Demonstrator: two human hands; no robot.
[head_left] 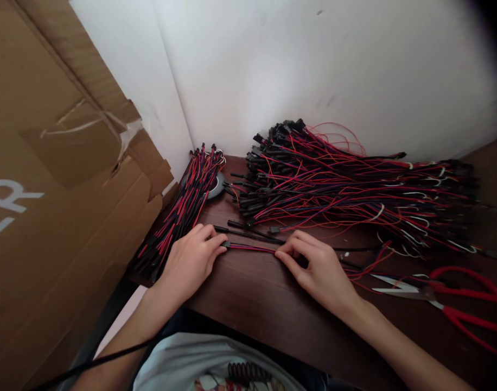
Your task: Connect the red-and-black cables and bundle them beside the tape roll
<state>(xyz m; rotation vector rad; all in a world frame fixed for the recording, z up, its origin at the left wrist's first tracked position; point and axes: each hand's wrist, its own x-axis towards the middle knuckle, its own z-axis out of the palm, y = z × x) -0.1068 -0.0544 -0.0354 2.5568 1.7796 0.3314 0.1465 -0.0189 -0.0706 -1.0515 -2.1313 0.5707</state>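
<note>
A thin wire harness (252, 248) of red and dark wires is stretched between my two hands, just above or on the brown table. My left hand (193, 252) grips its black connector end with thumb and fingers. Farther along, the fingertips of my right hand (313, 258) pinch the wires. Black sleeved cables (248, 234) lie just behind the harness, passing close to both hands. Beyond them spreads a large pile of red and black wire harnesses (325, 184). The far end of the held harness is hidden under or beyond my right hand.
Another bundle of harnesses (187, 201) lies at the left, partly over a grey roll of tape (216, 187). Red-handled scissors (429, 293) lie open at the right. A big cardboard box (69, 217) borders the left side, and a white wall (297, 70) stands behind the table (248, 293).
</note>
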